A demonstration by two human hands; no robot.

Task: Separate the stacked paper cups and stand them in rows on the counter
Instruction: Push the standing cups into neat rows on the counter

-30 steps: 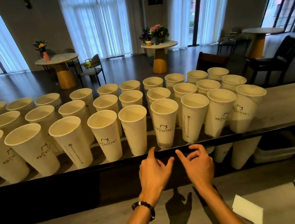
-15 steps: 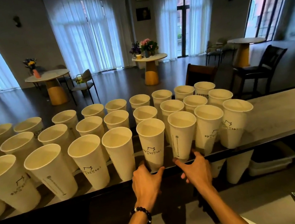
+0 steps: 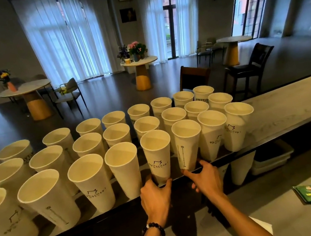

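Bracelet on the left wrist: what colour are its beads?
Dark, nearly black beads, seen in the head view.

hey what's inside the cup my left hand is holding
The left hand grips the base of a front-row cup. Its upper inside wall looks bare; the bottom is out of view, so contents cannot be ruled out.

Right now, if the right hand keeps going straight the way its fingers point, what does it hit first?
The right hand points forward and up-left at the base of the front-row cup with the vertical line print. Its fingertips look to be at that base already, so that cup comes first. Actual contact is hard to confirm from this view.
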